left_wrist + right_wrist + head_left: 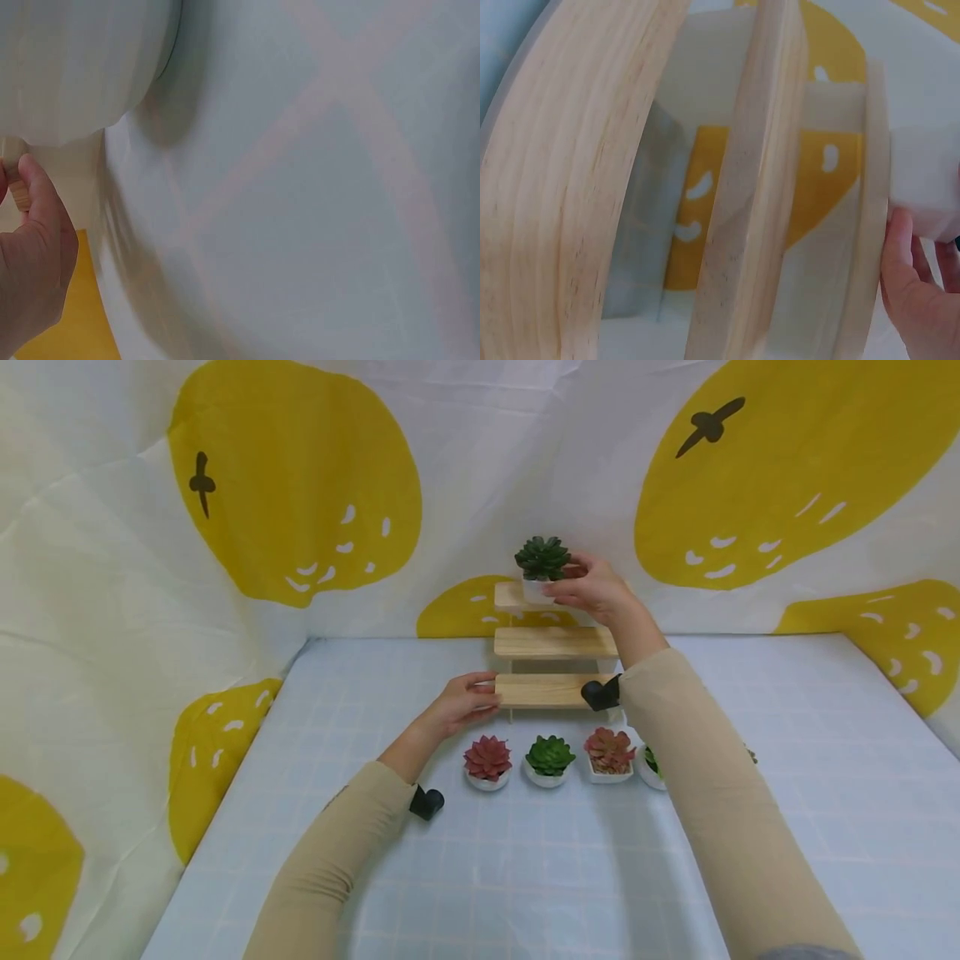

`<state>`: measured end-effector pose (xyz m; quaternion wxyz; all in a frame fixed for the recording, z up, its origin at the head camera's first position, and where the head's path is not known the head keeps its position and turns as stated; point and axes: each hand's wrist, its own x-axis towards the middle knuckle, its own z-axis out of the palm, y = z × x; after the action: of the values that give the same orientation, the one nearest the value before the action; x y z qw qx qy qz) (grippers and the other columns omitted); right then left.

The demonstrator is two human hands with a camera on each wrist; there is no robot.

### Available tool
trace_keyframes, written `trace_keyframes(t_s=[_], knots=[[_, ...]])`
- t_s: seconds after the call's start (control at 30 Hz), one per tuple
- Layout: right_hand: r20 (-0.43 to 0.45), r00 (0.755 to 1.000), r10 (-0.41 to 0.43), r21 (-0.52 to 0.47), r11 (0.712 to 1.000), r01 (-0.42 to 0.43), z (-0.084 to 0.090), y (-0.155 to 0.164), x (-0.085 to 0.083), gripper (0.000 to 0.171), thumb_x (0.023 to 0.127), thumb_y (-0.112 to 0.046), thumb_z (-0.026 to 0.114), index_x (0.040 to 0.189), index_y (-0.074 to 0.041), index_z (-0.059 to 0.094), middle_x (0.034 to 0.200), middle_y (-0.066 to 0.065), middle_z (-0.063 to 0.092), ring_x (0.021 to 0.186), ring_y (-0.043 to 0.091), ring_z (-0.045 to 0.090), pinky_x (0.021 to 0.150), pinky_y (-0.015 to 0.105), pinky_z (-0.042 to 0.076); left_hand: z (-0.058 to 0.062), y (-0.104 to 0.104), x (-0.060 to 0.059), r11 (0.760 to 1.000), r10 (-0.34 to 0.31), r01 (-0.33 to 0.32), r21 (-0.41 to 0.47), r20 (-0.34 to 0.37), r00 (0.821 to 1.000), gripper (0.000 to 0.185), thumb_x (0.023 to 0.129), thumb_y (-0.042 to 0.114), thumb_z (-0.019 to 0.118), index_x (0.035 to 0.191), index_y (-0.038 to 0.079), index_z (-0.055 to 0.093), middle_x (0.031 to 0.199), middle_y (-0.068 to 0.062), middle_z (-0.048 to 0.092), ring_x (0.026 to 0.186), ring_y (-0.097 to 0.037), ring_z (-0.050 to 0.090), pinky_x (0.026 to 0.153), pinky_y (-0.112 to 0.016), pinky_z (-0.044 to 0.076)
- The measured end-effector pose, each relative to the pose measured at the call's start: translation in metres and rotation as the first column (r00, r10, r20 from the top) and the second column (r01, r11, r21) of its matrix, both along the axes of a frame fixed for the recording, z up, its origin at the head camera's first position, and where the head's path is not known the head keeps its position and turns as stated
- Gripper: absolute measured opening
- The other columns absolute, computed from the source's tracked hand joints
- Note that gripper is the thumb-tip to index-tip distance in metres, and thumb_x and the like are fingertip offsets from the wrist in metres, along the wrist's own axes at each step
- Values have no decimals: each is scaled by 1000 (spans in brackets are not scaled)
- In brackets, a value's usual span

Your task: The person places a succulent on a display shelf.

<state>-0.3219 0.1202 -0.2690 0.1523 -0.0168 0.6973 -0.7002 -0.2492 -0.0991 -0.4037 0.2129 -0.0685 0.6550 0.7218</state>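
A three-step wooden shelf (553, 643) stands at the back of the table. On its top step sits a dark green succulent in a white pot (542, 567), and my right hand (592, 587) grips that pot from the right. The right wrist view shows the shelf boards (577, 180) close up and the white pot (926, 180) against my fingers (911, 285). My left hand (465, 700) holds the left end of the bottom step. In the left wrist view my fingers (34, 247) pinch a wooden edge (15, 169).
In front of the shelf stands a row of small potted succulents: a red one (487, 762), a green one (549, 758), a pinkish one (609, 753), and one partly hidden behind my right sleeve (649, 765). A lemon-print cloth (300, 485) forms the backdrop; the tablecloth (540, 868) is pale blue checked.
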Motion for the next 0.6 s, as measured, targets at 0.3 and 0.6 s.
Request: trace_keyframes(t_s=[0.3, 0.6], knots=[[7, 1000, -5, -20, 1000, 6, -1, -4, -3, 88, 85, 10, 59, 151, -11, 4, 153, 12, 14, 132, 29, 32, 103, 36, 36, 2, 1, 0, 1000, 11, -11, 7, 14, 1000, 54, 87, -8, 59, 137, 5, 44, 126, -18, 50, 97, -21, 56, 88, -33, 50], [12, 999, -47, -14, 999, 47, -2, -4, -4, 80, 84, 10, 60, 149, -11, 18, 148, 14, 25, 121, 28, 42, 101, 35, 40, 1, 1, 0, 1000, 13, -13, -2, 25, 1000, 53, 87, -6, 59, 136, 6, 45, 126, -17, 51, 99, -21, 55, 88, -34, 50]])
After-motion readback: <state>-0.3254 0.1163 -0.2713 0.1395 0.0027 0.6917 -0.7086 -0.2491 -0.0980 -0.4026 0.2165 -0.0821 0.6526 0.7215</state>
